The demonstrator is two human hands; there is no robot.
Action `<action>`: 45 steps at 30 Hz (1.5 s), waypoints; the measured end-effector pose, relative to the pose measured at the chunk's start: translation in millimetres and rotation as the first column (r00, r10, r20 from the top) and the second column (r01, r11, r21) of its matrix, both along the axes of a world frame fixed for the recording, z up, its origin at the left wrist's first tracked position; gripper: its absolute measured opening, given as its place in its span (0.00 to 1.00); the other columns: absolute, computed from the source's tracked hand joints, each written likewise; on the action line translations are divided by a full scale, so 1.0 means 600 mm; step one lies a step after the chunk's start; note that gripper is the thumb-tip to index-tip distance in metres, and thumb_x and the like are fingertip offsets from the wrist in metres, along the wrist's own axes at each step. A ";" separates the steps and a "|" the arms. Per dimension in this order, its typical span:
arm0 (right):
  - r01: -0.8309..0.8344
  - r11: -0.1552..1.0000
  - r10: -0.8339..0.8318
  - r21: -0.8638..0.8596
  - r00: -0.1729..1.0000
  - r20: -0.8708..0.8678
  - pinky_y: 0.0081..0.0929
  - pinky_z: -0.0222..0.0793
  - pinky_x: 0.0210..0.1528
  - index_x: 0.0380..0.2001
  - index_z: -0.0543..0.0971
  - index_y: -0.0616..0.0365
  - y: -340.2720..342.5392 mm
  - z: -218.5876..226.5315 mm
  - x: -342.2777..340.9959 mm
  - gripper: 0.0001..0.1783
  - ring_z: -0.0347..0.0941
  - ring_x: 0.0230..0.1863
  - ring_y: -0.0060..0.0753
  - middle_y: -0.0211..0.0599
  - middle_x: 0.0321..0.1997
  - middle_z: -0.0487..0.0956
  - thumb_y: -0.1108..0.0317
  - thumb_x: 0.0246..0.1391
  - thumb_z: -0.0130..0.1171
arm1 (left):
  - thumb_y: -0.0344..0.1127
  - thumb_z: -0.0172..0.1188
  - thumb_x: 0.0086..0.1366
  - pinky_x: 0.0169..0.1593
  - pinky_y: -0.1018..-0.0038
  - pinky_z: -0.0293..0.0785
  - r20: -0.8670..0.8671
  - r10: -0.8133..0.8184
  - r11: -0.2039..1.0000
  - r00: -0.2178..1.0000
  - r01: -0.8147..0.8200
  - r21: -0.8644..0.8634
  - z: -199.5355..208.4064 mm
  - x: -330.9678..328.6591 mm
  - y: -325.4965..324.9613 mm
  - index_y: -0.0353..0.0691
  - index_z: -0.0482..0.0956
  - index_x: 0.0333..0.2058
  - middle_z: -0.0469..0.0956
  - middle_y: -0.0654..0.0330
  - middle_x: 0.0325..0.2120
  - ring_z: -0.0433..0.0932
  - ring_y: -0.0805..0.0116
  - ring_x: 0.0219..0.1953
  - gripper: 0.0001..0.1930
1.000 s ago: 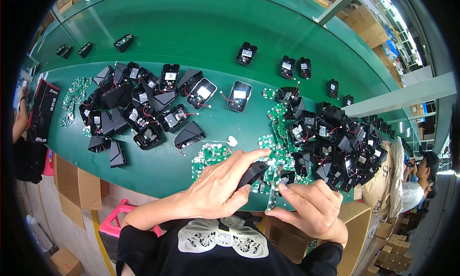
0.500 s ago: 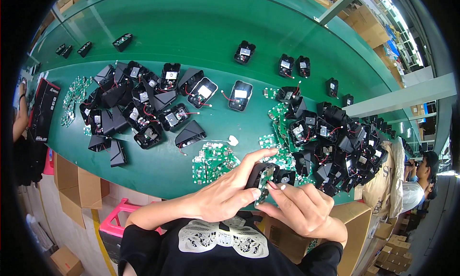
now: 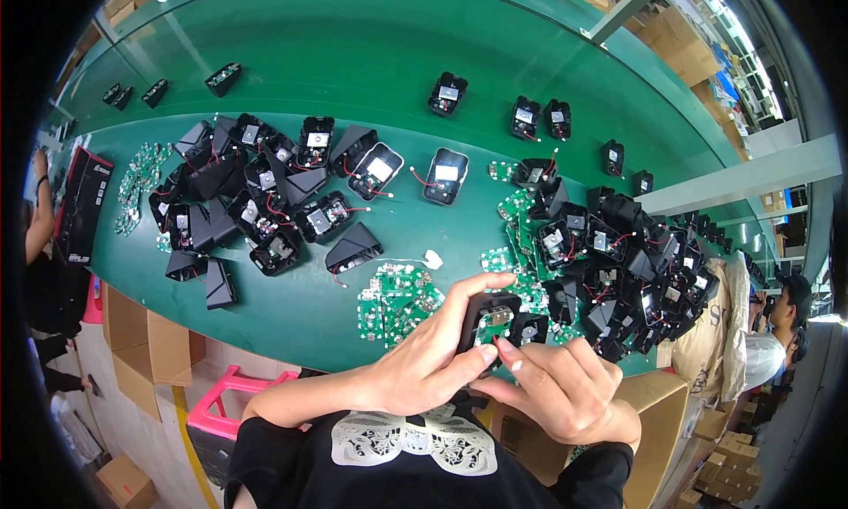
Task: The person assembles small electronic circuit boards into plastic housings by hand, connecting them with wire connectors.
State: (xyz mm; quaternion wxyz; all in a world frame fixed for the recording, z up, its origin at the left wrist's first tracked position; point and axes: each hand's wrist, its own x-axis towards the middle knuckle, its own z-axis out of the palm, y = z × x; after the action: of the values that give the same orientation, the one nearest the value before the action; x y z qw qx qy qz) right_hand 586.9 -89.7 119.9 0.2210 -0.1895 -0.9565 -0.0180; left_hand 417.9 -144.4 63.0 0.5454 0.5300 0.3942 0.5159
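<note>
My left hand (image 3: pixel 420 357) holds a small black plastic housing (image 3: pixel 474 322) just over the table's near edge, fingers behind it and thumb across the front. A green circuit board (image 3: pixel 492 325) sits in its opening, facing up. My right hand (image 3: pixel 565 385) is closed in a pinch at the board's lower edge. A speck of red shows by those fingertips, but what they grip is hidden. Loose green circuit boards (image 3: pixel 397 301) lie in a pile to the left of the hands. Just right of the held housing stands another black housing (image 3: pixel 531 327).
Black housings with red wires are heaped at left (image 3: pixel 265 187) and right (image 3: pixel 636 262). Several more housings (image 3: pixel 448 92) stand spaced along the far green strip. A dark box (image 3: pixel 86 204) lies at the left end. Pink stool (image 3: pixel 231 390) and cartons (image 3: pixel 132 332) stand below. People are at both sides.
The circuit board was tilted at the housing's edge; now it lies flatter inside, its face turned up. The right fingertips have moved slightly. Housings on the far strip have shifted a little left.
</note>
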 end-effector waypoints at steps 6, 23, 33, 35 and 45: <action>0.020 1.000 -0.020 -0.020 1.000 0.008 0.13 0.56 0.14 0.31 0.80 0.52 0.007 0.001 -0.001 0.16 0.63 0.19 0.17 0.19 0.25 0.73 0.58 0.36 0.67 | 0.35 0.45 0.61 0.58 0.64 0.54 -0.012 0.010 1.000 1.000 -0.009 0.016 -0.003 0.002 0.001 0.32 0.48 0.57 0.58 0.45 0.53 0.60 0.55 0.56 0.28; -0.011 0.196 -0.282 -0.981 0.957 -0.067 0.18 0.75 0.28 0.54 0.59 0.65 0.003 -0.030 -0.019 0.35 0.72 0.41 0.28 0.42 0.46 0.70 0.77 0.43 0.63 | 0.30 0.41 0.63 0.50 0.65 0.65 -0.079 0.208 0.966 0.975 -0.192 0.175 -0.010 0.003 0.002 0.36 0.48 0.58 0.62 0.46 0.52 0.69 0.51 0.49 0.25; -0.194 -0.289 -0.276 -0.938 0.955 -0.112 0.19 0.74 0.29 0.56 0.58 0.65 0.023 -0.062 -0.051 0.32 0.72 0.38 0.23 0.41 0.50 0.69 0.74 0.50 0.58 | 0.33 0.41 0.65 0.37 0.71 0.73 -0.151 0.206 0.976 0.967 -0.214 -0.042 -0.005 -0.024 -0.014 0.35 0.47 0.60 0.67 0.47 0.49 0.76 0.62 0.34 0.26; -0.184 -0.219 -0.289 -0.958 0.950 -0.116 0.19 0.73 0.28 0.55 0.60 0.65 0.024 -0.080 -0.049 0.33 0.72 0.37 0.23 0.42 0.50 0.69 0.71 0.47 0.62 | 0.32 0.40 0.65 0.27 0.80 0.73 -0.026 0.218 0.971 0.975 -0.220 -0.091 -0.016 -0.024 -0.008 0.34 0.46 0.60 0.65 0.49 0.51 0.72 0.73 0.26 0.26; 0.215 -0.442 0.199 -0.871 0.970 0.139 0.11 0.57 0.10 0.29 0.80 0.61 0.087 -0.037 -0.033 0.16 0.71 0.19 0.14 0.29 0.23 0.76 0.57 0.49 0.61 | 0.37 0.59 0.47 0.20 0.74 0.71 -0.754 0.321 0.831 0.574 0.211 0.515 0.023 -0.064 0.021 0.38 0.66 0.51 0.73 0.55 0.35 0.75 0.63 0.28 0.29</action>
State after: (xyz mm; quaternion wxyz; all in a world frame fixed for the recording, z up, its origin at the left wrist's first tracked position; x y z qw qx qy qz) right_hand 567.0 -37.8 97.4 -0.1640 -0.2904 -0.5323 0.7781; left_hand 379.6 -131.8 76.7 0.1059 0.8267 0.4501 0.3204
